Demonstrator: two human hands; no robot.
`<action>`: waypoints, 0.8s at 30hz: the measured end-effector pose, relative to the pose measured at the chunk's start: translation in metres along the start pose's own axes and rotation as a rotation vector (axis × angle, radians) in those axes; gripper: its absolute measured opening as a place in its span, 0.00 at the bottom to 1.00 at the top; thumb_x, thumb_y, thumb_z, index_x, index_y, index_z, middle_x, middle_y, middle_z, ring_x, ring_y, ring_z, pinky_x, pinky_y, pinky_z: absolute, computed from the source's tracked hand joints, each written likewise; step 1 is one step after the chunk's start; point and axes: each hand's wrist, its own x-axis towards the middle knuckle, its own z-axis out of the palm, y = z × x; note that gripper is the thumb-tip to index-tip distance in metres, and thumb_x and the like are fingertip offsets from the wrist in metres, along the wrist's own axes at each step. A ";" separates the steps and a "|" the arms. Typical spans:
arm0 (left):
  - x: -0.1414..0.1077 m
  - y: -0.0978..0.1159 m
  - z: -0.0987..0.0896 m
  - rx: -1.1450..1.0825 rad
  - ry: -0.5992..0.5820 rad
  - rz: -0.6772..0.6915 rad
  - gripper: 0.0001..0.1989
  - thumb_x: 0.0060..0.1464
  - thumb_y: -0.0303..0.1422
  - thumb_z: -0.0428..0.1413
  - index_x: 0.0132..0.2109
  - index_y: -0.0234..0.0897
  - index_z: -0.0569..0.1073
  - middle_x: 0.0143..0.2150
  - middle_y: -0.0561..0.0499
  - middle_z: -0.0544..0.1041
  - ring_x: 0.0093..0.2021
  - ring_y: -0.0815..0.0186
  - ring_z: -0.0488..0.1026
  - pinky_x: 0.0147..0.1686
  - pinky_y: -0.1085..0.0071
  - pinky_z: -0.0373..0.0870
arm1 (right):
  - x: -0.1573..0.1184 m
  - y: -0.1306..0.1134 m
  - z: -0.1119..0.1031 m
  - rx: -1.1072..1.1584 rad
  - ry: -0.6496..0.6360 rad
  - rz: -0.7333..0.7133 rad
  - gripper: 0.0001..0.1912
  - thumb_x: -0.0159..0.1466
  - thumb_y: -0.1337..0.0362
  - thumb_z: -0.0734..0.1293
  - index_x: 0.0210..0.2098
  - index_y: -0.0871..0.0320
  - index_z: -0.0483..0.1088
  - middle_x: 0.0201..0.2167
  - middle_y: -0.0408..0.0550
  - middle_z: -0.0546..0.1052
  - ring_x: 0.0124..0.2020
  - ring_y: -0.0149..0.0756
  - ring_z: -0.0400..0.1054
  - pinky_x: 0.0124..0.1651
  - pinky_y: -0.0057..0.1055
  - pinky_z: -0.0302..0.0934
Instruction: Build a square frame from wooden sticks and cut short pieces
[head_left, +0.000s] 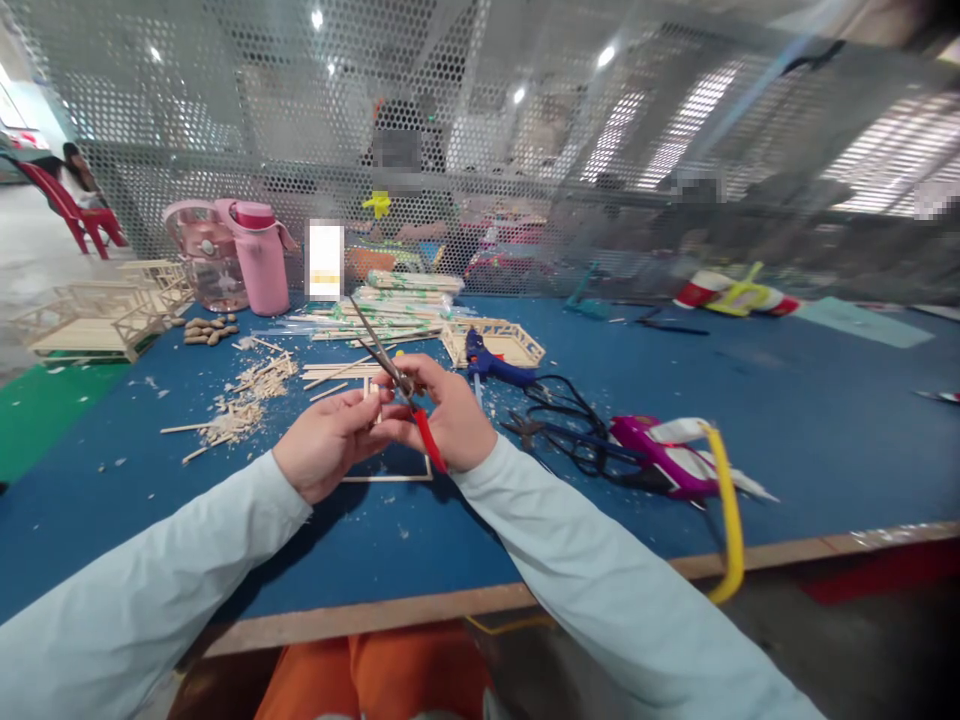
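Note:
My left hand (330,440) is closed on short wooden sticks (370,388), which stand up between thumb and fingers. My right hand (448,412) grips a pair of scissors (429,440) with red handles, its metal blades pointing up and away to the left. The fingertips of both hands meet around the sticks. Below them on the blue table (480,560) lies a thin wooden stick frame (390,479), partly hidden by the hands. Behind the hands are longer loose sticks (341,371) and a blue glue gun (499,362) beside a small stick-built tray (525,345).
Stick scraps (251,400) and peanuts (210,329) lie left, near a pink bottle (261,262) and a stick-built model (97,320). Wrapped stick bundles (412,290) lie at the back. Right are pliers (525,428), a black cable (577,400) and a purple tool (660,450) with a yellow strap.

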 end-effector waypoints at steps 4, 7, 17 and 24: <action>0.000 0.001 -0.001 0.003 -0.037 0.003 0.05 0.48 0.28 0.59 0.32 0.30 0.73 0.27 0.50 0.75 0.26 0.72 0.71 0.32 0.75 0.68 | -0.002 -0.002 0.003 0.039 0.019 0.036 0.23 0.47 0.61 0.73 0.40 0.56 0.64 0.35 0.45 0.72 0.34 0.33 0.67 0.39 0.32 0.62; 0.000 0.001 -0.003 0.020 -0.041 -0.033 0.06 0.48 0.30 0.58 0.31 0.30 0.73 0.24 0.50 0.73 0.25 0.70 0.71 0.31 0.74 0.68 | -0.002 -0.003 0.004 0.053 0.020 0.073 0.24 0.46 0.60 0.73 0.41 0.56 0.63 0.36 0.45 0.71 0.34 0.33 0.66 0.38 0.32 0.63; -0.001 0.000 -0.002 0.018 -0.094 -0.010 0.07 0.47 0.32 0.59 0.31 0.31 0.74 0.26 0.51 0.73 0.24 0.73 0.68 0.30 0.75 0.67 | -0.004 0.000 0.004 0.084 0.011 0.041 0.25 0.47 0.62 0.73 0.43 0.55 0.64 0.36 0.45 0.72 0.31 0.31 0.66 0.37 0.31 0.64; 0.000 -0.001 -0.004 0.044 -0.085 0.025 0.09 0.44 0.33 0.61 0.29 0.31 0.73 0.25 0.50 0.75 0.25 0.70 0.71 0.30 0.74 0.67 | -0.005 -0.004 0.008 0.071 0.044 0.017 0.21 0.50 0.62 0.71 0.42 0.57 0.65 0.31 0.43 0.72 0.27 0.28 0.66 0.30 0.25 0.63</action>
